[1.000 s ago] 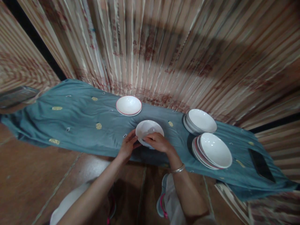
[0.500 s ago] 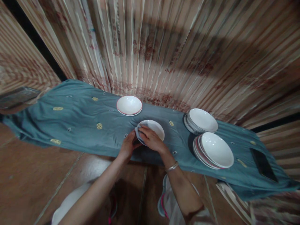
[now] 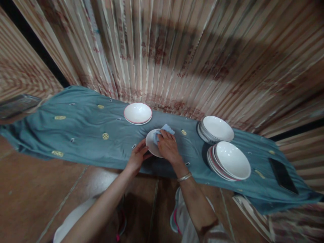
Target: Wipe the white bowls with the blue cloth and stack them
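A white bowl [image 3: 151,141] is at the front middle of the cloth-covered table, its right part hidden by my right hand. Gripping its left rim is my left hand [image 3: 138,153], thumb on the edge and fingers around the side. My right hand [image 3: 167,145] presses a light blue cloth [image 3: 167,128] against the bowl, and the cloth's far end sticks up past the rim. Behind and to the left sits a white dish with a red rim [image 3: 138,113], with another dish's edge showing under it.
Two stacks of white dishes stand on the right, a back stack [image 3: 218,128] and a front stack [image 3: 233,160]. A black phone [image 3: 282,175] lies at the right end of the teal tablecloth [image 3: 83,131]. Pleated curtain [image 3: 162,60] hangs behind. A clear tray [image 3: 19,104] is at far left.
My right hand has moved the cloth from the bowl's left rim across to its far right side. The left hand still holds the left edge.
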Tool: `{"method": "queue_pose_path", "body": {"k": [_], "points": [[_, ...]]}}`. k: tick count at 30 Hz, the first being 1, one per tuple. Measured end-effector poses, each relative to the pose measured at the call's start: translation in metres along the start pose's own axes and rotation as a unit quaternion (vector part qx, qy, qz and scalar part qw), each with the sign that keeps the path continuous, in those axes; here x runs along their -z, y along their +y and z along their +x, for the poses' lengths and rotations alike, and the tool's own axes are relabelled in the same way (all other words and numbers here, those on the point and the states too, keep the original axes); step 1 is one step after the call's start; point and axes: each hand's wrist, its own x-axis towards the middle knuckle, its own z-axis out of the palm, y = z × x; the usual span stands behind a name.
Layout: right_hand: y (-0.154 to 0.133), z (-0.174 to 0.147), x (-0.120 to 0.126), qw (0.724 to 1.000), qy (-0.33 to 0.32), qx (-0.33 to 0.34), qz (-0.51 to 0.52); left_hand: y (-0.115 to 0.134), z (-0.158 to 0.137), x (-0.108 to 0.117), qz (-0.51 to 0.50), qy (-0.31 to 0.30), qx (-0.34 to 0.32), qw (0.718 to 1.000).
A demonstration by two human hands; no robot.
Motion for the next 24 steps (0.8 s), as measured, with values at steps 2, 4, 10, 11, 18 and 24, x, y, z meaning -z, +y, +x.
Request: {"method": "queue_pose_path", "body": {"k": [2, 4, 10, 11, 18, 24], "points": [[0.004, -0.002, 0.002, 1.000, -0.008, -0.010, -0.022, 0.001, 0.000, 0.000, 0.002, -0.001, 0.000, 1.000], [0.008, -0.005, 0.004, 0.999, -0.021, -0.016, -0.038, 0.001, 0.000, 0.000, 0.003, -0.001, 0.000, 1.000], [0.012, -0.014, 0.006, 0.996, -0.066, -0.013, -0.056, -0.001, 0.001, -0.001, 0.014, 0.000, -0.005, 1.000], [0.012, -0.015, 0.007, 0.996, -0.075, -0.007, -0.054, -0.001, 0.001, -0.001, 0.017, 0.002, -0.006, 1.000], [0.009, -0.020, 0.018, 0.984, -0.153, 0.038, 0.083, -0.001, -0.001, -0.001, 0.023, 0.003, -0.011, 1.000], [0.017, -0.024, 0.015, 0.940, -0.146, 0.065, 0.302, -0.001, 0.000, 0.000, 0.035, 0.000, -0.012, 0.999]]}}
